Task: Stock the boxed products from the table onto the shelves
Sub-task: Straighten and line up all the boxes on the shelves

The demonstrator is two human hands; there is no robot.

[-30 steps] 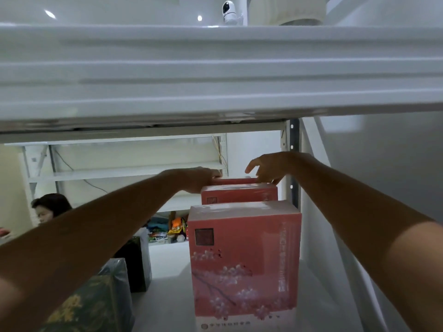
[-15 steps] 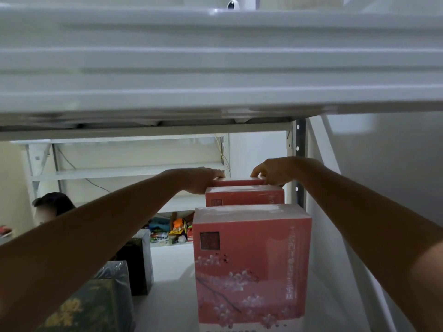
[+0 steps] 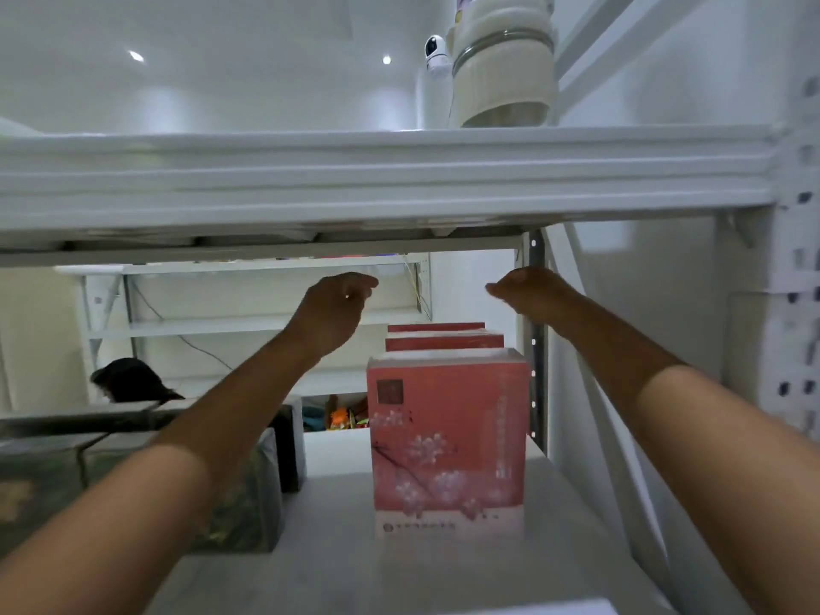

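Three pink boxes [image 3: 448,437] stand in single file on the shelf [image 3: 346,548], probably to fill its depth; the rearmost box [image 3: 437,327] sits at 12 o'clock behind the front one. The left hand [image 3: 330,312] at 11 o'clock and right hand [image 3: 528,290] at 1 o'clock hover apart above it, fingers loosely curled, gripping nothing. Half a second ago both touched that box; now they have lifted clear. Dark green boxes [image 3: 248,503] stand at 9 o'clock
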